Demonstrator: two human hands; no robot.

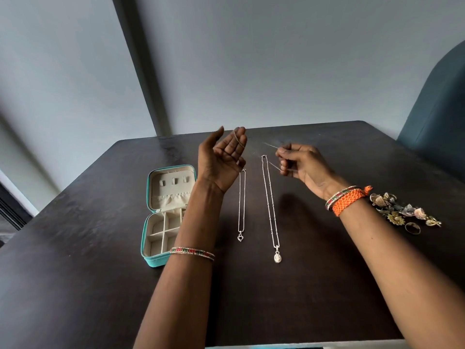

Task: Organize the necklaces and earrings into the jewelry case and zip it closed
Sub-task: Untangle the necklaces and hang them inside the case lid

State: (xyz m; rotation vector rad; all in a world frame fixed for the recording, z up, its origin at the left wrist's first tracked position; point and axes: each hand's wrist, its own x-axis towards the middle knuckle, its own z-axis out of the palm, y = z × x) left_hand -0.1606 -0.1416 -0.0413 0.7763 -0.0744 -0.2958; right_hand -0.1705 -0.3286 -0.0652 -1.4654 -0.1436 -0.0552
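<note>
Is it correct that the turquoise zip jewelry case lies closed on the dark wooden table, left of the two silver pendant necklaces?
Not quite: the turquoise zip jewelry case lies open, not closed. The head view shows its beige lid and its divided compartments. The rest holds: it sits on the dark wooden table, left of the two silver pendant necklaces.

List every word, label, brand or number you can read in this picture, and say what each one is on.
None: no legible text anywhere.
The teal jewelry case, the two necklaces' pendants, the bangles and the earring pile carry no readable writing; any fine markings are too small to tell.
</note>
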